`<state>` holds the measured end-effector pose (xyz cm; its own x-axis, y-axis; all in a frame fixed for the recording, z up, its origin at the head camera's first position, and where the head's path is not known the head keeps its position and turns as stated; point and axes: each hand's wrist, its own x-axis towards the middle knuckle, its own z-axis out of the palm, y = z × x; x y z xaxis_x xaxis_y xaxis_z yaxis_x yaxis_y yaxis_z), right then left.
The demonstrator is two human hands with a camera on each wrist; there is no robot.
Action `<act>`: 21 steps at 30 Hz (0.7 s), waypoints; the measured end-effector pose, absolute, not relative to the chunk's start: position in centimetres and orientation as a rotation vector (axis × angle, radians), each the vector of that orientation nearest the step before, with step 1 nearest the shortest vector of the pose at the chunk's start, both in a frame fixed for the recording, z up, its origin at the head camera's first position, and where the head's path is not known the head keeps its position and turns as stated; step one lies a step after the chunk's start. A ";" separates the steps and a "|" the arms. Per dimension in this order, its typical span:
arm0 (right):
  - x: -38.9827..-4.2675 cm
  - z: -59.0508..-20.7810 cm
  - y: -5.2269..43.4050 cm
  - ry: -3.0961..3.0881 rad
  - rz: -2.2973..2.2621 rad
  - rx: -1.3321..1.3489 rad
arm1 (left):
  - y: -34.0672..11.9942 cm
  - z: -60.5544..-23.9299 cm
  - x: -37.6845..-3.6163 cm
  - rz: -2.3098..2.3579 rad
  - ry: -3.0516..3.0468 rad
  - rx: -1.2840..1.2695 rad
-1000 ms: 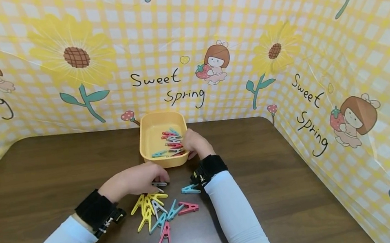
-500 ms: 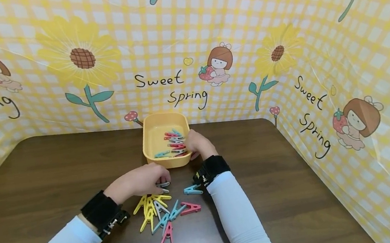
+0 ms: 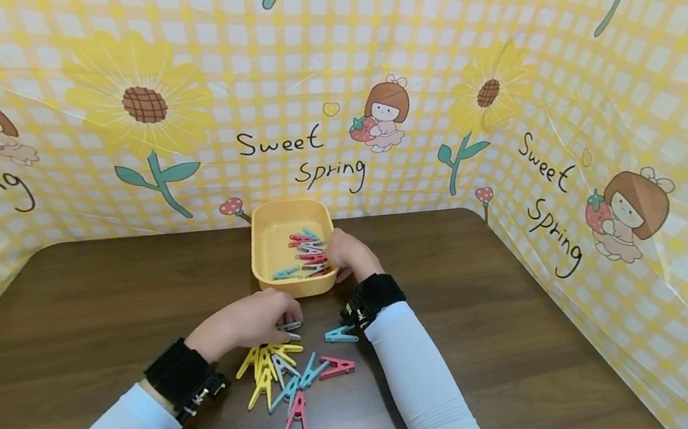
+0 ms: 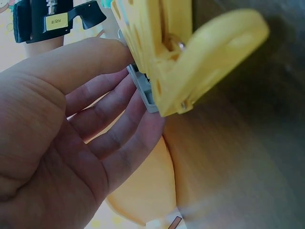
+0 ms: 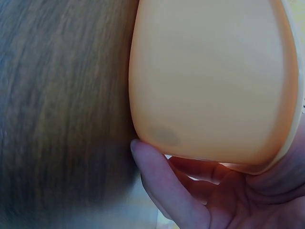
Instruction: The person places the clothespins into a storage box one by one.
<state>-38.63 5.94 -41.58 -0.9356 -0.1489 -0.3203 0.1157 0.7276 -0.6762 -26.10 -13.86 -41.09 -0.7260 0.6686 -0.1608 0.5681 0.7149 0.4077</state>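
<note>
A person's left hand [image 3: 247, 321] is pinching a grey peg [image 3: 290, 325] just in front of the yellow tub [image 3: 268, 235], fingers curled in a light grip above the loose pegs [image 3: 287, 378] lying on the table [image 3: 69, 308]. The right hand [image 3: 345, 252] is cupping the tub's right side, fingers wrapping round its wall. More pegs are lying inside the tub.

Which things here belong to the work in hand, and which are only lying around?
In the work:
- left hand, pinching a grey clothespin
- right hand, holding the yellow tub
- clothespin pile on the table

Just there:
- table
- patterned backdrop
</note>
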 end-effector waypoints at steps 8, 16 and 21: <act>-38.7 -41.7 5.9 2.581 -1.032 -0.003 | -13.8 -41.3 -26.0 0.476 2.630 0.950; -38.8 -41.6 5.8 2.578 -1.022 0.006 | -13.6 -41.5 -26.2 0.479 2.628 1.013; -38.8 -41.6 5.8 2.574 -1.021 0.025 | -13.4 -41.5 -26.2 0.467 2.620 1.109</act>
